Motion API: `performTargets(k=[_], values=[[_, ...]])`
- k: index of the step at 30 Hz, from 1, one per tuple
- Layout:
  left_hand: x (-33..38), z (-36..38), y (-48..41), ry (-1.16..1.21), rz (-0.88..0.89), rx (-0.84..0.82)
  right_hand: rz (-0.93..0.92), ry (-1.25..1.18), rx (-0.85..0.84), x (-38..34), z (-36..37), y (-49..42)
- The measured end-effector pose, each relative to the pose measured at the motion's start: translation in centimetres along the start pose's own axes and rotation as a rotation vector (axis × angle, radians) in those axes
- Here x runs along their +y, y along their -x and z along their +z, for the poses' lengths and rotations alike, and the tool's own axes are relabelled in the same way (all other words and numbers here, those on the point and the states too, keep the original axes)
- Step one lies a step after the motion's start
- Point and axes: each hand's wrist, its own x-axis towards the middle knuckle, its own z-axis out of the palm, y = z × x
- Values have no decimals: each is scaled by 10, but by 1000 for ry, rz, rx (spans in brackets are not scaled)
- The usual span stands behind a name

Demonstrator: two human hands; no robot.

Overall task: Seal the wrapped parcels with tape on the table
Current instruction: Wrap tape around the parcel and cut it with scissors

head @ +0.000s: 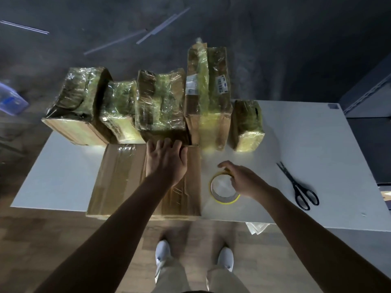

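Observation:
A flat brown cardboard parcel (124,178) lies at the near edge of the white table (306,149). My left hand (166,163) rests flat on its top, fingers straight and reaching its far edge. To the right of the parcel a roll of clear tape with a yellow core (224,190) lies on the table. My right hand (243,179) grips the roll's right side, fingers curled over its rim. Behind them stands a row of several parcels wrapped in shiny plastic film (160,102).
Black scissors (298,187) lie on the table to the right of the tape. The tallest wrapped parcel (208,96) stands right of centre, a small one (247,125) beside it. A blue plastic container (10,98) sits on the floor far left. My shoes (163,254) show below the table edge.

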Motion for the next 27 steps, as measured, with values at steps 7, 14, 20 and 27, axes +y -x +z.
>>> performTargets(k=[7,14,20,27], values=[[2,-5,-3,15,-108,-54,40,-146,99,-5,3,-13],[12,-16,15,52,-126,215,22,-143,159,-13,6,-15],[106,-44,86,228,333,48,74,-156,104,-15,9,-17],[124,12,88,57,254,-469,91,-132,143,-12,3,-9]])
